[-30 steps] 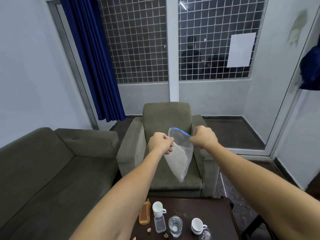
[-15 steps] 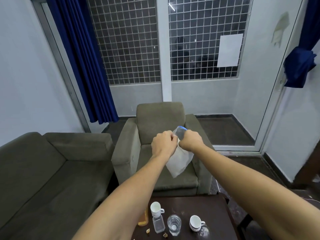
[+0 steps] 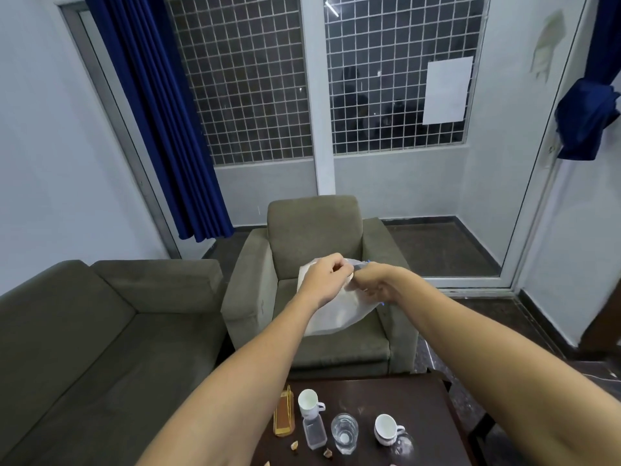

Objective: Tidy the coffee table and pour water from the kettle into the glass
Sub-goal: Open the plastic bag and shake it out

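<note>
Both hands hold a clear plastic zip bag [image 3: 332, 314] with a blue seal up in front of me, above the armchair. My left hand [image 3: 324, 277] pinches its top edge, and my right hand [image 3: 371, 284] grips the top beside it, the two touching. Below, on the dark coffee table [image 3: 413, 398], a clear glass [image 3: 344, 432] stands between two white cups [image 3: 308, 401] [image 3: 386, 428]. An amber flat container [image 3: 284, 415] and a small clear box [image 3: 314, 432] lie left of the glass. Small brown scraps [image 3: 327, 452] dot the table's near part. No kettle is in view.
A grey armchair [image 3: 319, 237] faces me beyond the table and a grey sofa [image 3: 100, 324] runs along the left. Blue curtains [image 3: 161, 112] hang by the grilled window. A glass door stands at the right.
My hands have come together and dropped lower, gathering the bag's top. The view has tilted down, showing more of the table.
</note>
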The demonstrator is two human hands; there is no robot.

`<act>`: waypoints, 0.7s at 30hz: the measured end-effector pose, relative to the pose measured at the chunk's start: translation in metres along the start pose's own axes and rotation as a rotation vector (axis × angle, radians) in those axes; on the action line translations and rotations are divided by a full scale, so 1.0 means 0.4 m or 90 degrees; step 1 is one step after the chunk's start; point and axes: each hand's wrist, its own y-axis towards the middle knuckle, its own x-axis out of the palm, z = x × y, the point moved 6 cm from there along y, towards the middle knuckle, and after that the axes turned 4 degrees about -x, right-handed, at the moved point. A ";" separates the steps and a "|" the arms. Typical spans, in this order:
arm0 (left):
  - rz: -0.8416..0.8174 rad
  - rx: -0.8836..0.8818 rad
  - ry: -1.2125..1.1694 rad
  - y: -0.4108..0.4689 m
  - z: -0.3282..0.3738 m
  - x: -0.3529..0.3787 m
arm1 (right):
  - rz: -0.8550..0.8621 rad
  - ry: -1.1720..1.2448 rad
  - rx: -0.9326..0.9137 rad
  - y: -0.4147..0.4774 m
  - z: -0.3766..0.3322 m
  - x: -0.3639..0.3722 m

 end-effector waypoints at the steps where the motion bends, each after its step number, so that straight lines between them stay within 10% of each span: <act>1: -0.008 0.002 -0.016 0.001 0.002 -0.001 | 0.008 0.023 0.013 -0.001 0.003 -0.003; 21: -0.084 0.062 -0.138 -0.001 -0.001 0.017 | 0.118 0.096 0.053 0.020 0.047 -0.009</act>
